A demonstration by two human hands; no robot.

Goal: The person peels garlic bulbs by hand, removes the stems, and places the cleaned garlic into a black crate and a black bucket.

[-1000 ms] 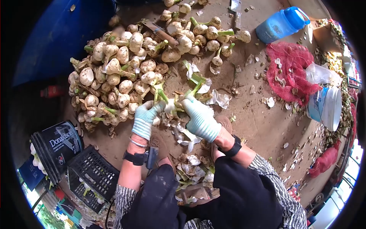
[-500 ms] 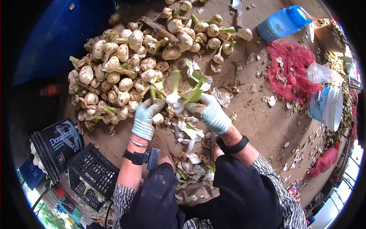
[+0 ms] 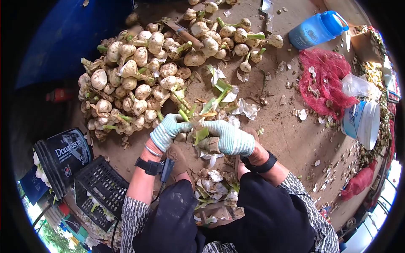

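My left hand (image 3: 171, 130), in a striped glove, is closed around a garlic bulb whose green stem (image 3: 183, 114) pokes up past the fingers. The bulb itself is mostly hidden. My right hand (image 3: 231, 137), gloved too, is closed and brought up against the left fingertips. A brown, blunt-ended piece like a handle (image 3: 209, 145) shows in its curled fingers; no blade is visible. Beside it hangs a green leaf strip (image 3: 201, 135). Just beyond both hands lie peeled garlic leaves (image 3: 221, 95) on the ground.
A heap of soiled garlic bulbs (image 3: 139, 90) spreads ahead and left, with a wooden-handled knife (image 3: 187, 37) on it. Another knife (image 3: 268, 19) lies farther off. Rightward are a blue bottle (image 3: 314, 33), red mesh (image 3: 322, 82) and tub (image 3: 358, 122). A black bucket (image 3: 63, 158) and crate (image 3: 101, 183) stand left.
My right hand has moved left and down to meet my left hand, turning so its back shows more. The white bulb between the hands is now mostly covered.
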